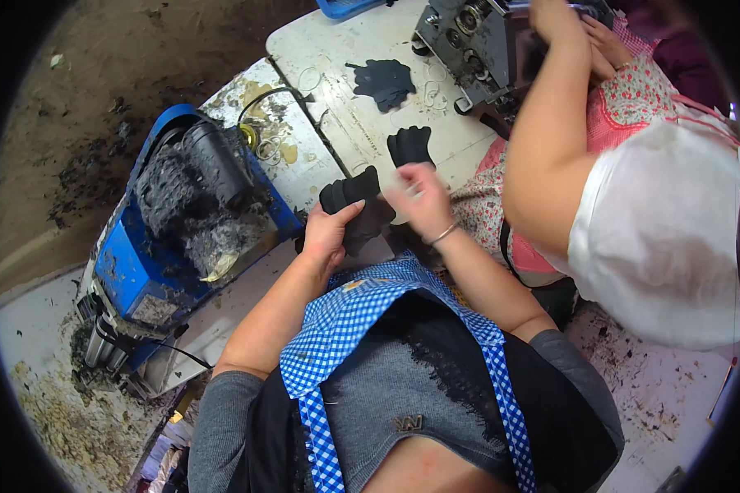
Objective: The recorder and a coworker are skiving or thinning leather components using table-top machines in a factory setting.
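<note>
Grey shirt [378, 386] and a blue-checked apron [349, 316] lie nearest, at the lower middle. Beyond them the person's hands are apart. Left hand [327, 236] is clamped on a black stack [349, 191], its thumb lying over the near side; right hand [421, 201] is beside it, blurred, with fingers curled, and I cannot tell whether they grip anything.

On the left, a blue bin [119, 271] holds clumped dark grey fluff [168, 193], a black roller [218, 164] and a pale yellowish scrap [222, 265]. Smears of grey coat its walls. A blue tray [349, 8] is cut off by the upper edge; its contents cannot be made out.

The held stack is matt and dark, with rounded, ribbed edges. A second stack [409, 146], similarly wavy along its far edge, rests on the white table [329, 45] just past the right hand. Farther off lies a flatter dark pile [384, 84] with a jagged outline, pale rings [434, 97] beside it. At right, a co-worker's arm [551, 140] reaches to a grey machine [460, 49].
</note>
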Tool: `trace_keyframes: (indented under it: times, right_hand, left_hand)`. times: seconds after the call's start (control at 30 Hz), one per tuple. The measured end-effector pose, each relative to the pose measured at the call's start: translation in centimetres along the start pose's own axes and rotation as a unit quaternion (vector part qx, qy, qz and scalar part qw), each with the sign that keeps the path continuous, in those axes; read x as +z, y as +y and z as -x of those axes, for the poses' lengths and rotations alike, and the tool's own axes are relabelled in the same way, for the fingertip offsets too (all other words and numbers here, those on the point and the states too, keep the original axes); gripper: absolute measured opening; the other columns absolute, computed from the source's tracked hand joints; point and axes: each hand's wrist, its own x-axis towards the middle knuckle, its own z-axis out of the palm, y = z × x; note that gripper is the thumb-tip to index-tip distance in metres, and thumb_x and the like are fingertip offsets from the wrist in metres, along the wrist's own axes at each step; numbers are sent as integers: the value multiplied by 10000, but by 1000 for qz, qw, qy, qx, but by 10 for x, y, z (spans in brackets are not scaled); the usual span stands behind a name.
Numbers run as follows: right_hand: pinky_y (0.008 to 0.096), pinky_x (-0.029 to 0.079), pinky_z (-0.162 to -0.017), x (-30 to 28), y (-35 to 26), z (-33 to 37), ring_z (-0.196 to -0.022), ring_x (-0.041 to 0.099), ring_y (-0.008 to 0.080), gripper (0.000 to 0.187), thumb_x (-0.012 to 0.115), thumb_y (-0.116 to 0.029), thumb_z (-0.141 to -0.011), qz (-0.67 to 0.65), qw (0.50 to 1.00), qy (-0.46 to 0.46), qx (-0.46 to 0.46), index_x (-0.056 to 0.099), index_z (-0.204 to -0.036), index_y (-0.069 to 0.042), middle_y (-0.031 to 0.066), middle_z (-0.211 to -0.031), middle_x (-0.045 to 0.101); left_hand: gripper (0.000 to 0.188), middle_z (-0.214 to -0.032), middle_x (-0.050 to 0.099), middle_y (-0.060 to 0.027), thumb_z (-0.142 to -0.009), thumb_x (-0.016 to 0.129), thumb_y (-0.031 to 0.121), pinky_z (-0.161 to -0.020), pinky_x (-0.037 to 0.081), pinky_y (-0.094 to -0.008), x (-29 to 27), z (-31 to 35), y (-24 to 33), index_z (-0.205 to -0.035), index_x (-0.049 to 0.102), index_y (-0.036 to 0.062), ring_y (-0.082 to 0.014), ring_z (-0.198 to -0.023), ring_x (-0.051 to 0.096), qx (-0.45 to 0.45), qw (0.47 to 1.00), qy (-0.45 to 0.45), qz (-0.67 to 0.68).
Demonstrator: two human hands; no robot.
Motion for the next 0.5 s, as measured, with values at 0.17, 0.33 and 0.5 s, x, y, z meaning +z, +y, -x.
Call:
trace_keyframes:
  times: [0.17,0.33,0.5]
  right_hand:
    - [276,485,-596,18,-4,16,-690,614,195,207,743,-146,-703,-152,986,-36,61,650,-841,-24,92,-828,606]
    - [268,477,-590,18,-11,13,-650,614,179,137,677,-112,-770,-66,998,5,-4,664,-849,0,110,-789,632]
    - [269,476,-612,24,-5,16,-650,599,161,142,656,-121,-803,-92,994,-6,50,660,-883,-3,65,-744,633]
  left_hand:
    - [366,-964,620,-110,-746,714,52,-704,530,-328,20,3,14,-1064,540,2,-202,-826,626,-89,995,-23,28]
    - [351,-937,627,-98,-744,723,58,-703,529,-319,15,-7,13,-1046,551,8,-197,-814,627,-50,998,-31,-30]
    - [340,-943,629,-98,-743,717,48,-702,529,-315,17,-9,14,-1040,556,7,-196,-816,628,-38,998,-28,-34]
